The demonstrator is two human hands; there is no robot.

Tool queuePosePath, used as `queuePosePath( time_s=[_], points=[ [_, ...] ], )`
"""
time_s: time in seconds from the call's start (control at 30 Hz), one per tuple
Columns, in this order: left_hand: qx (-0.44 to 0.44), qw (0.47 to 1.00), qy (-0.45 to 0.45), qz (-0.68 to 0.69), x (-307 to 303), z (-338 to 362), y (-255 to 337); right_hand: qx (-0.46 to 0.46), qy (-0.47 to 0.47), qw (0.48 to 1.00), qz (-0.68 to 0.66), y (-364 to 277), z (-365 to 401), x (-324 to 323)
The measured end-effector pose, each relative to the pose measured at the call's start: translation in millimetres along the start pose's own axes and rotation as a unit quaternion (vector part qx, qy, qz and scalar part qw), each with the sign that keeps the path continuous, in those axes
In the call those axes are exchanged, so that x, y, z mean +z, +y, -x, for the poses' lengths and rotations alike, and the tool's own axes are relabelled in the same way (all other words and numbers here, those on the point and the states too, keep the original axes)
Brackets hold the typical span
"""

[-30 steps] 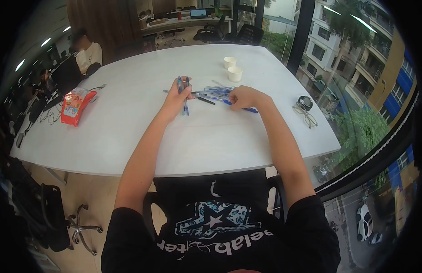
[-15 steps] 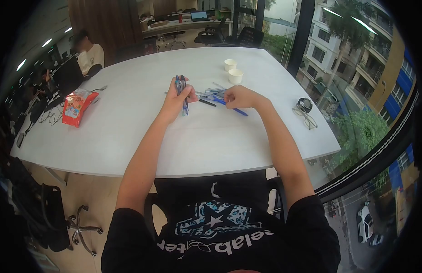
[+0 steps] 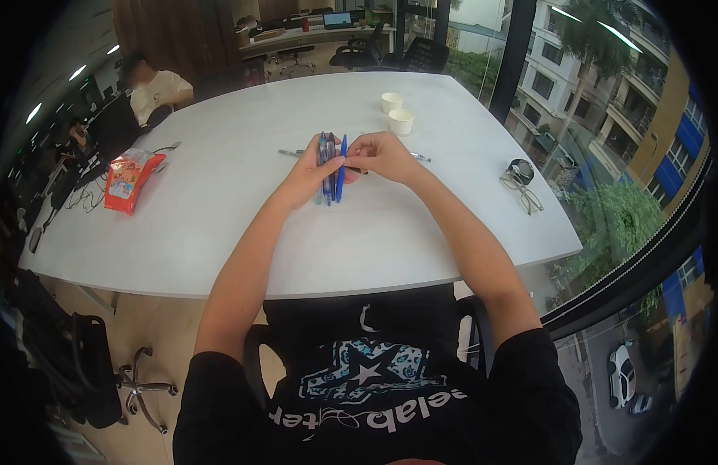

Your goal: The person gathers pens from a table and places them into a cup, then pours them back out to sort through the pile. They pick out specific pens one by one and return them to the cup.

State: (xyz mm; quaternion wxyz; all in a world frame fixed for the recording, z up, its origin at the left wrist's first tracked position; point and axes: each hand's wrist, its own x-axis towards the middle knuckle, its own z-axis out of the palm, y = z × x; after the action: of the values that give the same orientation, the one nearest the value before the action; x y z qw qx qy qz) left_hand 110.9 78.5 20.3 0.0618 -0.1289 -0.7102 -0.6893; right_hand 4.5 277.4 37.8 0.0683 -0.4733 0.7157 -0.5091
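Note:
My left hand is closed round several pens, held upright above the white table. Against the right side of that bunch stands a blue pen, pinched by the fingers of my right hand. Both hands nearly meet here. Behind them lie loose pens: one end shows to the left of my left hand, another tip to the right of my right hand. My hands hide most of these.
Two white paper cups stand at the back. A red snack bag lies at the left, near cables. On the right are a watch and glasses. A person sits beyond the table's left side.
My right hand has moved left from the loose pens with the blue pen, which now stands upright beside the bunch in my left hand. The seated person's arm has shifted.

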Motion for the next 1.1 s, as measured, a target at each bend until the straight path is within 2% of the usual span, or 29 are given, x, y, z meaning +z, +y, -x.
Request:
queuePosePath(
  time_s=[0.1,0.23,0.3,0.33,0.4,0.6,0.67,0.73,0.8,0.83,0.9,0.93,0.97,1.0,1.03,1.1],
  points=[
    [-0.014,0.999,0.000,-0.034,-6,-2,-3,0.008,0.043,0.998,0.050,5,-2,-1],
    [0.040,0.997,0.072,0.005,-9,-5,-9,0.028,0.094,0.990,0.097,12,0,-4],
    [0.059,0.993,0.101,0.012,-13,-5,-9,0.029,0.072,0.930,0.359,12,7,-7],
    [0.059,0.993,0.104,0.013,-19,-7,-12,0.029,0.074,0.930,0.359,19,7,-9],
    [0.058,0.993,0.103,0.015,-24,-9,-14,-0.002,0.003,0.863,0.505,34,7,-11],
    [-0.003,0.990,0.127,0.067,-18,-6,-9,0.029,-0.042,0.824,0.565,29,0,-8],
    [-0.043,0.994,0.095,0.037,-16,-5,-6,0.025,-0.037,0.829,0.557,31,1,-8],
    [-0.029,0.996,0.080,0.036,-16,-6,-9,0.021,-0.032,0.834,0.550,29,1,-11],
    [-0.017,0.997,0.065,0.032,-16,-6,-9,0.042,-0.067,0.814,0.576,25,0,-13],
    [-0.022,0.996,0.078,0.030,-15,-5,-7,0.042,-0.066,0.815,0.575,20,2,-17],
    [-0.027,0.995,0.090,0.028,-15,-6,-6,0.052,-0.020,0.862,0.504,14,6,-27],
    [-0.015,0.994,0.096,0.043,-15,-7,-8,0.052,-0.021,0.861,0.505,18,7,-28],
    [-0.002,0.993,0.102,0.058,-16,-7,-9,0.038,0.041,0.924,0.378,23,7,-28],
    [-0.003,0.993,0.104,0.059,-15,-7,-11,0.024,0.102,0.965,0.241,25,7,-27],
    [0.003,0.992,0.117,0.056,-14,-8,-12,0.023,0.102,0.965,0.240,26,5,-23],
    [0.008,0.990,0.130,0.051,-15,-11,-14,0.052,0.058,0.997,-0.002,25,-1,-8]
  ],
)
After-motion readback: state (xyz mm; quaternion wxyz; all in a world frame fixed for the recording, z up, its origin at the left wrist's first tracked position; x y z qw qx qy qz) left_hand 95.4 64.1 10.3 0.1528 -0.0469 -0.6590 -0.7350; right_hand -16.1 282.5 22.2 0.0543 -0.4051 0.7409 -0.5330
